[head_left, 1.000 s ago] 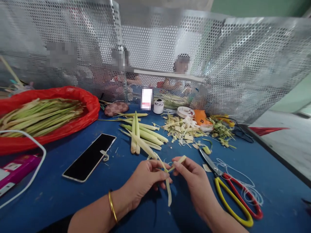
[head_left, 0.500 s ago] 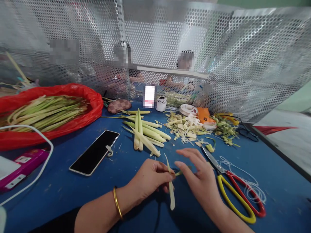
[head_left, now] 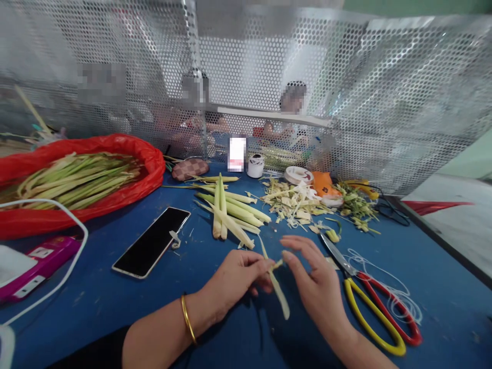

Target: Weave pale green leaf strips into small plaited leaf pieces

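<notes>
My left hand [head_left: 234, 277] pinches a thin pale-green leaf strip [head_left: 277, 289] between thumb and fingers; the strip runs from above the hand down to the blue table [head_left: 96, 302]. A gold bangle [head_left: 188, 320] sits on that wrist. My right hand [head_left: 315, 279] hovers just right of the strip, fingers curved and apart, its fingertips close to a short cross piece at the pinch. Whether the right fingers grip it I cannot make out. A small pile of trimmed pale stalks [head_left: 230, 210] lies just beyond the hands.
Red-and-yellow-handled scissors [head_left: 369, 302] and white string [head_left: 388, 287] lie right of my right hand. A black phone [head_left: 151, 242] lies left. A red bag of green stalks [head_left: 77, 179] fills the far left. Cuttings [head_left: 295, 200], tape rolls and a perforated metal screen [head_left: 346, 92] stand behind; people sit beyond it.
My right hand has let go of the short piece it pinched a second ago and its fingers have spread. The strip in my left hand has swung, its lower end pointing right.
</notes>
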Tool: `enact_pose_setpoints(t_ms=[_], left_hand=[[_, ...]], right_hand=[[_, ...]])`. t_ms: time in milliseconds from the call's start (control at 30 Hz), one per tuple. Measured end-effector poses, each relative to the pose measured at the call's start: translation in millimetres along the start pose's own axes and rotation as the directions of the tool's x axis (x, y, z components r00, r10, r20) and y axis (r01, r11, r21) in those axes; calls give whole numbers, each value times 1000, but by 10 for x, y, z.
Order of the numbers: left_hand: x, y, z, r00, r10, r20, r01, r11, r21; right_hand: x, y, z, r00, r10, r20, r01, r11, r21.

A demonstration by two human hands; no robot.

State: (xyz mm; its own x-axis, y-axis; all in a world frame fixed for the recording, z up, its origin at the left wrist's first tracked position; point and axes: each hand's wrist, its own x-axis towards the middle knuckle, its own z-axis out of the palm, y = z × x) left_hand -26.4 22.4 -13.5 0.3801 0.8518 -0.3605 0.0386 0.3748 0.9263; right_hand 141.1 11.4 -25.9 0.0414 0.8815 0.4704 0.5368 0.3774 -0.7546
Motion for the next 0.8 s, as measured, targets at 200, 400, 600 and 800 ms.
enact_pose_setpoints(t_ms=[200, 400, 600, 800], left_hand=[[24, 26, -52, 993, 38, -113, -70, 953, -295], [-9, 20, 5, 996, 53, -73, -76, 927, -367], [-53, 23, -50, 999, 36, -14, -38, 959, -282], [-35, 48, -126, 991, -80, 108, 113, 932, -344]], right_hand=[[-3, -45, -29, 981, 190, -29, -185, 975, 125], [-30, 2, 95, 927, 331, 178, -364, 908, 209], [14, 58, 40, 937, 313, 152, -340, 919, 201], [35, 32, 31, 939, 269, 215, -314, 924, 218]])
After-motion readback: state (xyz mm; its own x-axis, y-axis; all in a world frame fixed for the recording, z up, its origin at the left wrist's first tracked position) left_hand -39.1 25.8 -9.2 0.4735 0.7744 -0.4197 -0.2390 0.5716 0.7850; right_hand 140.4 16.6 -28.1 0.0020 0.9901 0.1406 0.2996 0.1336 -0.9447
